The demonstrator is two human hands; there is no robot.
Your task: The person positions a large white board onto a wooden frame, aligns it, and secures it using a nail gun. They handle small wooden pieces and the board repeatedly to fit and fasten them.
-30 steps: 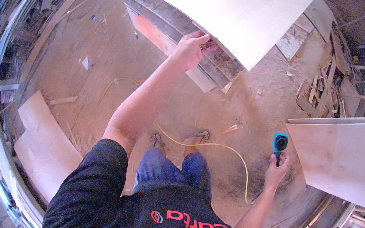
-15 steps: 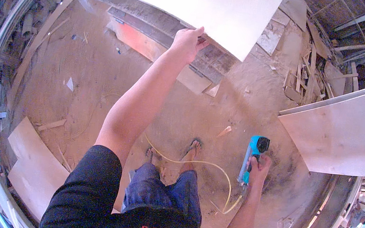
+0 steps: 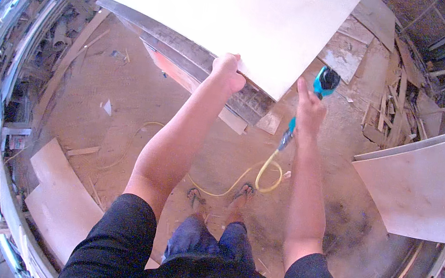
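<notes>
A large pale plywood sheet (image 3: 223, 14) lies over a dark worktable (image 3: 174, 35), whose near side shows beneath it. My left hand (image 3: 228, 73) is closed on the sheet's near edge, left of its right corner; the fingertips are partly hidden. Just right of that corner, my right hand (image 3: 310, 114) grips a teal and black pneumatic nail gun (image 3: 327, 82). Its thumb points up beside the sheet's edge. From the tool's lower end a yellow air hose (image 3: 268, 188) loops down toward my feet. The hand covers the middle of the tool.
More plywood panels (image 3: 421, 184) stand at the right. Scrap timber (image 3: 388, 111) is piled at the far right, beside board offcuts (image 3: 345, 54). Cut plywood pieces (image 3: 63, 196) lie on the floor at lower left, and a long plank (image 3: 72, 55) runs along the left.
My right hand has carried the nail gun up and forward from low on the right to the sheet's corner, drawing the hose along. My left hand stays at the sheet's edge.
</notes>
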